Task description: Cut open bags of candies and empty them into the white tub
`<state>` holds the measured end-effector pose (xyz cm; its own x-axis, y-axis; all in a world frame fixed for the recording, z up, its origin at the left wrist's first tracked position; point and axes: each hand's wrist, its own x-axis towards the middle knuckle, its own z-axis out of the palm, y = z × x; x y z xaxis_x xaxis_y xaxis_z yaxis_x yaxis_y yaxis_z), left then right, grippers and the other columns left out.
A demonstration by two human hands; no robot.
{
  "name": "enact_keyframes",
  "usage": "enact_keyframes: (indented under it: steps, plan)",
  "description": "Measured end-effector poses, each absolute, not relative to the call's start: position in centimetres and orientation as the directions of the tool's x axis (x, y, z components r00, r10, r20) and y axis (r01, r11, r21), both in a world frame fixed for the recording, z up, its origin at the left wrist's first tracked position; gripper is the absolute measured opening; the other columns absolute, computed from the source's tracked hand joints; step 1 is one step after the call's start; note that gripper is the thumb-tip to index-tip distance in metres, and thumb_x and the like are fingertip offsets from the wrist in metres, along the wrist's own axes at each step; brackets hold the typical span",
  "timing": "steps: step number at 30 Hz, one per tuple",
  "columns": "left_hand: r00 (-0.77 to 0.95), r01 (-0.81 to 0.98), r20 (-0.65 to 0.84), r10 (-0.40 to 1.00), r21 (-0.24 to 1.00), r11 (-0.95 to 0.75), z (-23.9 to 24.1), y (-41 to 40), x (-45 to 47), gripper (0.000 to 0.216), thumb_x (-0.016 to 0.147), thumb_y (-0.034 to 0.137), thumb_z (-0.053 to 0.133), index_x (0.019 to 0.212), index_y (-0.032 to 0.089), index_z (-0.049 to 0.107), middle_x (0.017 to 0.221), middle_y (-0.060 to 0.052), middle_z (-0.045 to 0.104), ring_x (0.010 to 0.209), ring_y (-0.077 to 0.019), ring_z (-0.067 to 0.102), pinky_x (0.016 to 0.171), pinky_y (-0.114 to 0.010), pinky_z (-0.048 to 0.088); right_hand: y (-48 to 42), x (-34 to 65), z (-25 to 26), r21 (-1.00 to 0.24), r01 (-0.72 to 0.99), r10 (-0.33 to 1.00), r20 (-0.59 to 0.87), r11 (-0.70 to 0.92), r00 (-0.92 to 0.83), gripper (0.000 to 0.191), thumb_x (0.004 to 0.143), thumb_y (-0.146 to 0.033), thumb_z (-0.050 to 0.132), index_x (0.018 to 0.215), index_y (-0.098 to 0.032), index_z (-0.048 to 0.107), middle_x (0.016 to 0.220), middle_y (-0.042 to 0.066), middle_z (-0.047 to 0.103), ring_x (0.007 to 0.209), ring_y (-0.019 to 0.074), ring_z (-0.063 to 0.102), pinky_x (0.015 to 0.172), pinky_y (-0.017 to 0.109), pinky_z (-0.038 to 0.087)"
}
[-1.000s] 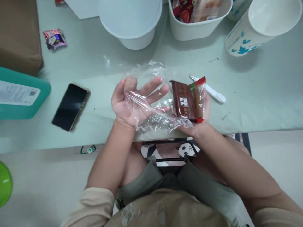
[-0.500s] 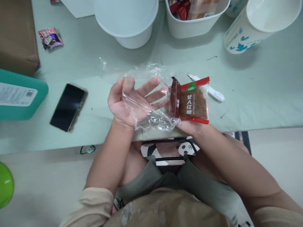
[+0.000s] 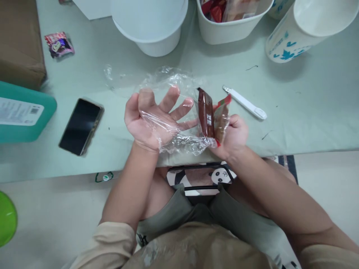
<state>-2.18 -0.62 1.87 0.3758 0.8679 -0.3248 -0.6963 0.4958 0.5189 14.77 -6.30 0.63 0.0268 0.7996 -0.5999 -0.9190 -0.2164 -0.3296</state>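
Observation:
My left hand (image 3: pixel 151 119) is palm up with its fingers spread inside a clear plastic bag (image 3: pixel 168 108) that drapes over it onto the table. My right hand (image 3: pixel 234 136) is closed on two snack packets held on edge at the bag's mouth: a dark brown packet (image 3: pixel 205 117) and a red-trimmed clear packet (image 3: pixel 222 118) behind it. Both hands hover just over the table's near edge.
A white pen-like tool (image 3: pixel 245 102) lies right of the packets. A black phone (image 3: pixel 81 126) and a teal box (image 3: pixel 19 114) lie at the left, with a small wrapped candy (image 3: pixel 58 44) and a cardboard box (image 3: pixel 18 41). White tubs (image 3: pixel 151 26) (image 3: pixel 230 28) and a printed cup (image 3: pixel 305 30) stand behind.
My right hand has turned the two packets on edge and brought them closer to the bag's mouth. My left hand's fingers have spread wider inside the bag.

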Motion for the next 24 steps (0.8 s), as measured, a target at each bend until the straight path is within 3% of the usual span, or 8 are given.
enact_keyframes:
  steps: [6, 11, 15, 18, 21, 24]
  plan:
    - [0.334, -0.701, -0.359, 0.872, 0.524, 0.484, 2.1, -0.7, -2.2, 0.058, 0.093, 0.077, 0.028, 0.082, 0.023, 0.048, 0.115, -0.005, 0.07, 0.163, -0.0451, 0.022, 0.111, -0.092, 0.024, -6.2, 14.3, 0.3, -0.422, -0.863, 0.847, -0.531, -0.277, -0.012, 0.025, 0.073, -0.025, 0.055, 0.097, -0.027, 0.06, 0.076, -0.002, 0.068, 0.072, 0.0193, 0.064, 0.068, 0.034, 0.058]
    - [0.389, -0.695, -0.294, 0.873, 0.529, 0.488, 2.4, -0.8, -2.2, 0.052, 0.097, 0.068, 0.031, 0.077, 0.021, 0.042, 0.113, -0.005, 0.072, 0.157, -0.0436, 0.038, 0.11, -0.084, 0.038, -6.5, 14.1, -0.3, -0.592, -0.781, 0.881, -0.457, -0.199, 0.122, 0.04, 0.083, -0.024, 0.07, 0.118, -0.036, 0.056, 0.083, -0.01, 0.071, 0.068, 0.0126, 0.064, 0.067, 0.026, 0.057]
    - [0.388, -0.645, -0.262, 0.884, 0.608, 0.463, 1.7, -0.6, -2.5, 0.048, 0.09, 0.062, 0.049, 0.071, 0.02, 0.033, 0.103, -0.005, 0.077, 0.139, -0.0439, 0.059, 0.103, -0.076, 0.051, -6.9, 14.0, -0.4, -0.662, -0.726, 0.909, -0.395, -0.185, 0.129, 0.03, 0.085, -0.044, 0.077, 0.106, -0.034, 0.057, 0.086, -0.008, 0.072, 0.07, 0.0139, 0.066, 0.066, 0.029, 0.057]
    - [0.397, -0.553, -0.352, 0.848, 0.645, 0.527, 1.0, -0.4, -2.6, 0.045, 0.088, 0.058, 0.052, 0.069, 0.021, 0.033, 0.092, -0.006, 0.077, 0.134, -0.0434, 0.064, 0.1, -0.073, 0.054, -7.2, 14.4, 0.0, -0.676, -0.701, 0.926, -0.372, -0.225, 0.061, 0.044, 0.075, -0.06, 0.082, 0.098, -0.03, 0.059, 0.092, -0.004, 0.074, 0.078, 0.0184, 0.071, 0.067, 0.033, 0.059]
    - [0.398, -0.485, -0.458, 0.795, 0.63, 0.606, 0.8, -0.6, -2.4, 0.047, 0.09, 0.06, 0.048, 0.065, 0.022, 0.035, 0.083, -0.009, 0.074, 0.131, -0.0422, 0.066, 0.099, -0.07, 0.055, -7.5, 15.0, 0.2, -0.736, -0.626, 0.929, -0.367, -0.257, 0.05, 0.06, 0.063, -0.048, 0.095, 0.108, -0.031, 0.059, 0.095, -0.005, 0.075, 0.083, 0.0166, 0.072, 0.071, 0.029, 0.058]
    - [0.396, -0.485, -0.491, 0.776, 0.606, 0.63, 0.9, -0.7, -2.0, 0.049, 0.09, 0.062, 0.046, 0.062, 0.022, 0.04, 0.076, -0.008, 0.071, 0.119, -0.0401, 0.072, 0.094, -0.066, 0.058, -7.4, 15.3, 0.1, -0.726, -0.611, 0.897, -0.438, -0.316, 0.056, 0.062, 0.064, -0.034, 0.095, 0.114, -0.029, 0.059, 0.093, -0.005, 0.075, 0.082, 0.0156, 0.071, 0.074, 0.03, 0.058]
